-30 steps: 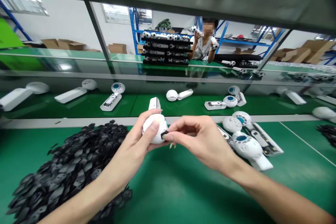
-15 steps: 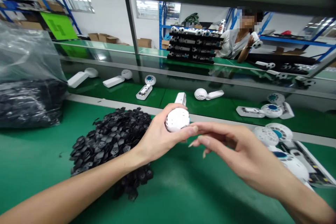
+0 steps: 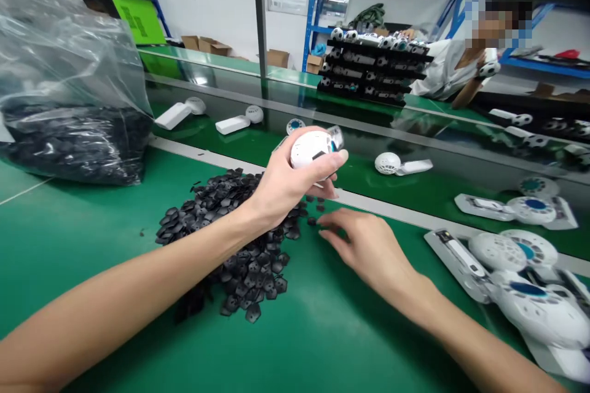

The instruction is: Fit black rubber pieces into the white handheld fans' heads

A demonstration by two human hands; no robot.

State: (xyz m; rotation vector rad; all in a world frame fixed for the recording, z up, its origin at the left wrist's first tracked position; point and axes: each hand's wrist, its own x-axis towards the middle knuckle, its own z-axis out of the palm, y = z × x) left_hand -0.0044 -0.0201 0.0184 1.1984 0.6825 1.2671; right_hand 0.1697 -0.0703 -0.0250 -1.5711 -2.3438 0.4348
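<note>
Above the far-right edge of the pile (image 3: 253,276): ball (image 3: 305,148), left hand (image 3: 279,187) wrapped around it. Right hand (image 3: 371,238) right of pile, half-open, no grip seen. Ball probably light, stiff, slick; cup its sides.

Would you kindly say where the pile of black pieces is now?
In the head view, the pile lies left of centre on the green table, between the plastic bag and the right hand.
</note>
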